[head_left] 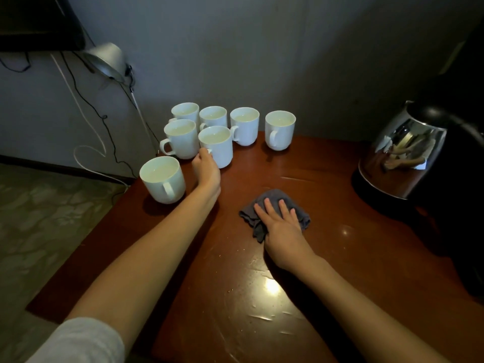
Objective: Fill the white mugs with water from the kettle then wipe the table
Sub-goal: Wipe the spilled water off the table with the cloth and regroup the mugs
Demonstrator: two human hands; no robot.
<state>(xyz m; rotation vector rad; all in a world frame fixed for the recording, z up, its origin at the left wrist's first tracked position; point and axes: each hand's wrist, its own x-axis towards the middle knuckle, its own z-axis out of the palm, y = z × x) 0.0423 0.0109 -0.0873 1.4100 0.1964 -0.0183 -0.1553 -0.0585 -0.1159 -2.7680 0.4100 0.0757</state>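
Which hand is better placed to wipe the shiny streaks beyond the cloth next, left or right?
The right hand: it lies flat on the grey cloth, close to the streaks on the table. The left hand grips the handle of a white mug, so it is not free.

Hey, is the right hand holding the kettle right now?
No, the right hand lies flat on the grey cloth, while the kettle stands apart on its base.
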